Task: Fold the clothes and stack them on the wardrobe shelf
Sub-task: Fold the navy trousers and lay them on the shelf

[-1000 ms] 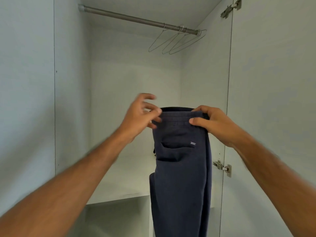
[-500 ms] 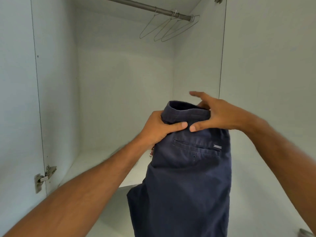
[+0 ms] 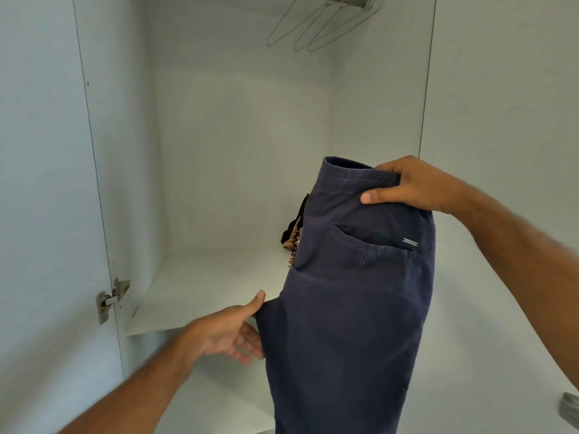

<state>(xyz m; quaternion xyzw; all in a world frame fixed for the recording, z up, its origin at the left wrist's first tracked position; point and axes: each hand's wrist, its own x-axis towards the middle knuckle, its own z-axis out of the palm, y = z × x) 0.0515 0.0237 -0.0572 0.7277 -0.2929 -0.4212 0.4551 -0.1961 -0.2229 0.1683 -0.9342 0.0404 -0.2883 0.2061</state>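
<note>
Folding step in hand. Navy trousers [image 3: 351,302] hung lengthwise before wardrobe shelf [image 3: 200,292], waistband pinched by right hand [image 3: 404,186]. Left hand [image 3: 228,333] touched left edge lower down, fingers relaxed. Next, probably: bring lower part up, lay on shelf.

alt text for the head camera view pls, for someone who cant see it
A right hand grips the waistband of dark navy cotton trousers hanging before a white wardrobe shelf, while the left hand touches their left edge. Wire hangers hang above.
</note>
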